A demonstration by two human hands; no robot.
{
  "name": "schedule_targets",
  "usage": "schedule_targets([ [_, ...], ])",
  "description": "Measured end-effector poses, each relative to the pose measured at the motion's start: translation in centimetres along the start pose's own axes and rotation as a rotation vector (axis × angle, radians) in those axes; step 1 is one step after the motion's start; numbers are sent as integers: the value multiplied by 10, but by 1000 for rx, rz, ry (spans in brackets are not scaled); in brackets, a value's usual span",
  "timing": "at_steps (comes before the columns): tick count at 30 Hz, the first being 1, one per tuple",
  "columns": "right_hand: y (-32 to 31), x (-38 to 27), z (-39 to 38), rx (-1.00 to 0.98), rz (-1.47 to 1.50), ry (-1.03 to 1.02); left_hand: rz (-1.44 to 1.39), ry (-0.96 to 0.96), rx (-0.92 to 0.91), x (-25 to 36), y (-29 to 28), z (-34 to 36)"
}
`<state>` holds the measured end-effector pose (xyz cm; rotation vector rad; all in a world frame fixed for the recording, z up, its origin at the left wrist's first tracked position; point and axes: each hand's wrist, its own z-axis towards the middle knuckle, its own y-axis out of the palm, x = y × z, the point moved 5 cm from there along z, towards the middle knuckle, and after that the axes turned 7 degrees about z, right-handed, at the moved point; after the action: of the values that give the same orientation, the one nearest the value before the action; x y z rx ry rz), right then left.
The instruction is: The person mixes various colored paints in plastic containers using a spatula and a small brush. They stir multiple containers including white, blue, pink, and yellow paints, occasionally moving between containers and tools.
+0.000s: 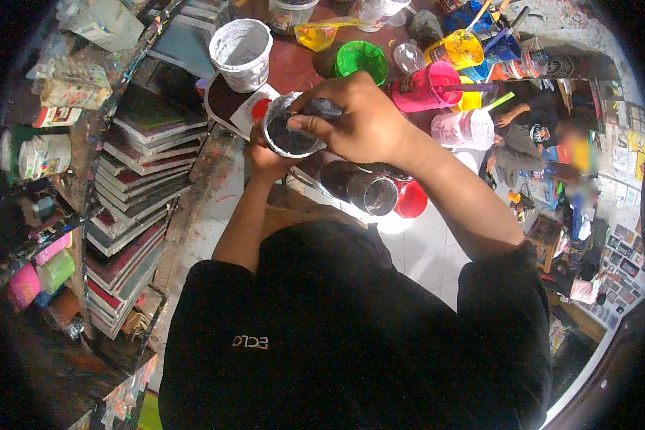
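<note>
A small tub [279,148] with a pale, paint-crusted rim and a dark inside is tipped toward me over the near edge of the table. My left hand [267,159] holds it from below and the left side, its fingers partly hidden by the tub. Above the tub's mouth, my right hand [369,118] is closed around a dark, paint-smeared tool [325,108]. The tool's lower end is out of sight in the tub, so its exact kind cannot be made out. A white card with a red spot [261,109] lies just behind the tub.
A white bucket [241,57] stands behind my left hand. Green [361,61], pink [428,87] and yellow [456,50] paint tubs crowd the table's right. Framed screens [140,168] are stacked at left, beside shelved containers [46,154]. Other people [516,147] are at far right.
</note>
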<state>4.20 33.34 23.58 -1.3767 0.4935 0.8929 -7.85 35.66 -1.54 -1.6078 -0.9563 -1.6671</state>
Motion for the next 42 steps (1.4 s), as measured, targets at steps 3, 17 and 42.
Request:
schedule_targets([
  [3,-4,-2,2,-33,188,94,-202,-171,-58,-47,-4,3],
  [17,-7,5,-12,148,138,116,467,196,31,23,-1,3],
  [42,0,44,-6,214,221,328,537,103,138,2,-7,-7],
])
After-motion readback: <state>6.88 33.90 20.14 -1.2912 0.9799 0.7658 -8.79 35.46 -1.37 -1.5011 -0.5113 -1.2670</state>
